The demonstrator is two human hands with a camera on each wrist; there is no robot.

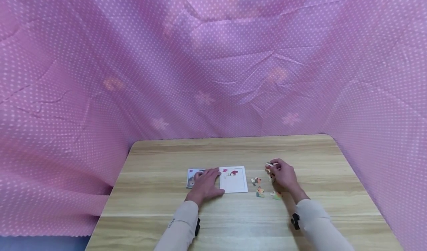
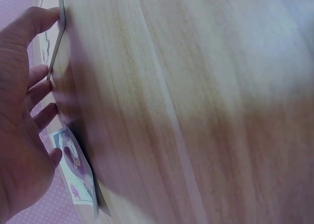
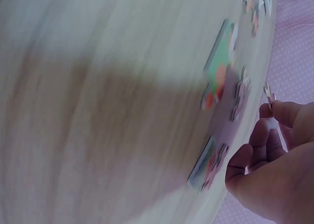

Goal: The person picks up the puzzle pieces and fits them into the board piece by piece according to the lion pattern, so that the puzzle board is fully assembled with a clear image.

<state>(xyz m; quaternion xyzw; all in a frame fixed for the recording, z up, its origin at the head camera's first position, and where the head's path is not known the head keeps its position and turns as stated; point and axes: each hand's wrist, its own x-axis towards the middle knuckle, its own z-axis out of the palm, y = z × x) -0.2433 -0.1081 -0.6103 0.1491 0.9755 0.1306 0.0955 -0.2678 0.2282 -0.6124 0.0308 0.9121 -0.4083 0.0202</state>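
My left hand rests with extended fingers at the left edge of a white square puzzle board. Some pieces with red and pink print sit at the board's top left. Partly under that hand lies a picture card, whose printed face also shows in the left wrist view. To the right of the board, my right hand pinches a small jigsaw piece between thumb and fingertips, just above the table. Several loose jigsaw pieces lie around it, one of them with green print.
The wooden table carries all of this. Two loose jigsaw pieces, one upper and one lower, lie between the board and the right hand. A pink dotted cloth hangs behind the table and along both sides.
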